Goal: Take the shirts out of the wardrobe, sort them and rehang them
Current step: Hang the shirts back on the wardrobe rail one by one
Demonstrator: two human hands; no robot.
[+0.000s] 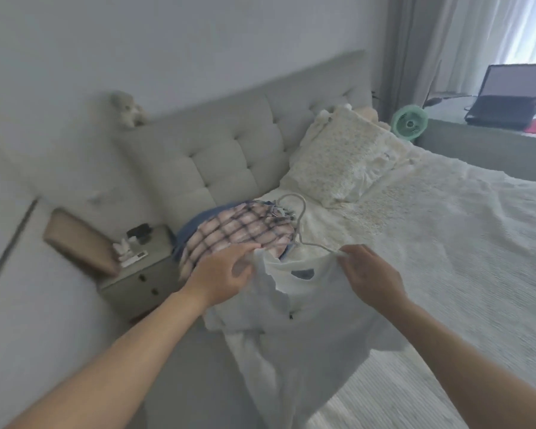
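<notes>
A white shirt [304, 308] hangs over the near corner of the bed, still on a pale wire hanger [300, 226] whose hook points up toward the pillow. My left hand [226, 274] pinches the shirt's left shoulder. My right hand [369, 274] grips the right shoulder together with the hanger's arm. Just behind my left hand lies a pile of shirts, a pink-and-navy plaid one [229, 233] on top and a blue one [195, 224] under it.
The bed [446, 243] has a white textured cover, a cream pillow [341, 156] and a grey tufted headboard [217, 144]. A grey nightstand [143, 274] with small items stands at left. A green fan [410, 123] and a laptop [508, 94] sit at the back right.
</notes>
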